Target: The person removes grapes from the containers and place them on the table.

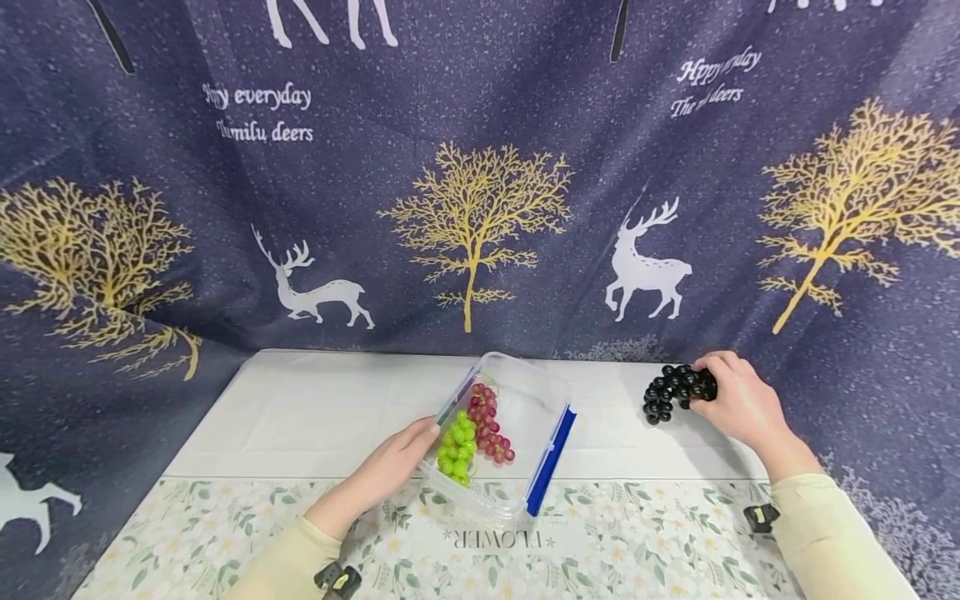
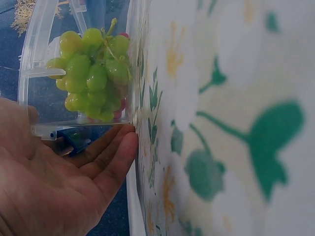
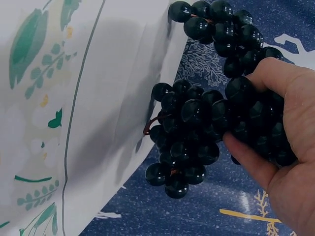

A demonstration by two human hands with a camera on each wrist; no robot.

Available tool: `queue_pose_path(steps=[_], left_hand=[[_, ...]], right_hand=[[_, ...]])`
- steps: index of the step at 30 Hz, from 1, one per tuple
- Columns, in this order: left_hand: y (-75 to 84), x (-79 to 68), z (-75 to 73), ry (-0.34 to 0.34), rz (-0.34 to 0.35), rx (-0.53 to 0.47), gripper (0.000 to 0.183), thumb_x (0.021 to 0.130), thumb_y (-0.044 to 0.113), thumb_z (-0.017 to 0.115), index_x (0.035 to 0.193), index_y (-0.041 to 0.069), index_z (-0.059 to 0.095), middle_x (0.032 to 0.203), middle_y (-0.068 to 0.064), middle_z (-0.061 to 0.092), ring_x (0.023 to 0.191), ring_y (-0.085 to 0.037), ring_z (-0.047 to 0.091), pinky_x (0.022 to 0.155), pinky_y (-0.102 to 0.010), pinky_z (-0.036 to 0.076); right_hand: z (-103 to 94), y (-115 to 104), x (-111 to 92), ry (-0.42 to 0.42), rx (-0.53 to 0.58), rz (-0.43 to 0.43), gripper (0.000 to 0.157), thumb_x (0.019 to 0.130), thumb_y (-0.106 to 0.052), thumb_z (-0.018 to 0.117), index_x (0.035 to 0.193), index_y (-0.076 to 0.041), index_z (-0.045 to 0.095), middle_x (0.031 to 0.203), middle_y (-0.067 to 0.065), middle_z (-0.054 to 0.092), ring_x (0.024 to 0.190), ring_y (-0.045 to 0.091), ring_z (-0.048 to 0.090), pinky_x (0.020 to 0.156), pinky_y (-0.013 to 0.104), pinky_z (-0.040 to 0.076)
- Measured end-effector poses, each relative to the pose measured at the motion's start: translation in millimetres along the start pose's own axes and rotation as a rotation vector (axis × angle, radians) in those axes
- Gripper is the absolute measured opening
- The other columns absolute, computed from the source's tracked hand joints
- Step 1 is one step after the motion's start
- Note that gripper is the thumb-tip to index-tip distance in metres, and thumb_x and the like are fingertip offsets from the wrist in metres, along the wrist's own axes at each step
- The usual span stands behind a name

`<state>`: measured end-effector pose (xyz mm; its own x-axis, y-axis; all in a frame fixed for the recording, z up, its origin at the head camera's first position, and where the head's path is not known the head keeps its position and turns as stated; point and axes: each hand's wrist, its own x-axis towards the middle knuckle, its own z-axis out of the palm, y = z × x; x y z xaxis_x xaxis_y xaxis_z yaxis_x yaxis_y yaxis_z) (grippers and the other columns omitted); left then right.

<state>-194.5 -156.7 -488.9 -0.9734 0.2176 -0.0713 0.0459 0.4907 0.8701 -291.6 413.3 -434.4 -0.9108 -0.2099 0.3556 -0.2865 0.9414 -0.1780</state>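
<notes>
Partly hidden by the right hand (image 1: 738, 402), the black grapes (image 1: 678, 384) are gripped by its thumb and fingers, right of the clear box (image 1: 528, 410) touched by the left hand (image 1: 396, 461), fingers nearly straight.

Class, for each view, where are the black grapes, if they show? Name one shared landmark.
Head: black grapes at the right, held by the right hand.
Left wrist: not in it.
Right wrist: from the centre to the upper right.
Shared landmark: the flowered cover.
</notes>
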Motion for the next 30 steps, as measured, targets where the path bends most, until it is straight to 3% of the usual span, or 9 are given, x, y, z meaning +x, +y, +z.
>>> queue_pose_path(steps=[30], left_hand=[[2.4,-1.2,0.6,0.000,0.002,-0.009,0.070,0.120,0.060,0.037,0.171,0.014,0.047,0.168,-0.014,0.053,0.160,-0.043,0.041,0.131,-0.069,0.029]], right_hand=[[2.4,6,-19,-0.030,-0.023,-0.011,0.057,0.083,-0.018,0.094,0.130,-0.006,0.066,0.143,0.027,0.055,0.125,0.055,0.055,0.079,0.076,0.054]])
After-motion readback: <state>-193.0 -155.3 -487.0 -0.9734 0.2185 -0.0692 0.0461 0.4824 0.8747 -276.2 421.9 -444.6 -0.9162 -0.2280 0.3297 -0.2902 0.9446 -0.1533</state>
